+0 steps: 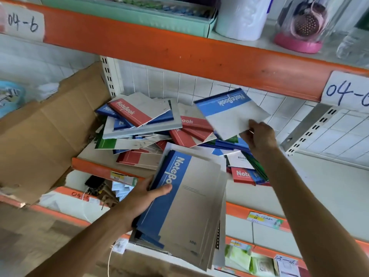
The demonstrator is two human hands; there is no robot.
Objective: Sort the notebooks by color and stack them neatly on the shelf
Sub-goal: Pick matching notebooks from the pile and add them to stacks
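A shop or stockroom aisle is indicated. Orange-edged metal shelving [179, 54] with slotted uprights [108, 76] is seen from 10 to 3 o'clock, marked by handwritten location labels [24, 22] reading "04-6". Small price tags [263, 219] are fixed to the lower shelf edges at 5 o'clock. Many identical notebooks [139, 114] in red, blue and green are heaped at centre, beside a torn carton [50, 126] at 9 o'clock. Packaged goods [299, 23] are stocked at 1 o'clock.

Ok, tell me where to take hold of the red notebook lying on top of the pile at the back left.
Pinch the red notebook at its grey lower-right corner, coming from the front right: that corner overhangs the pile and lies uncovered.
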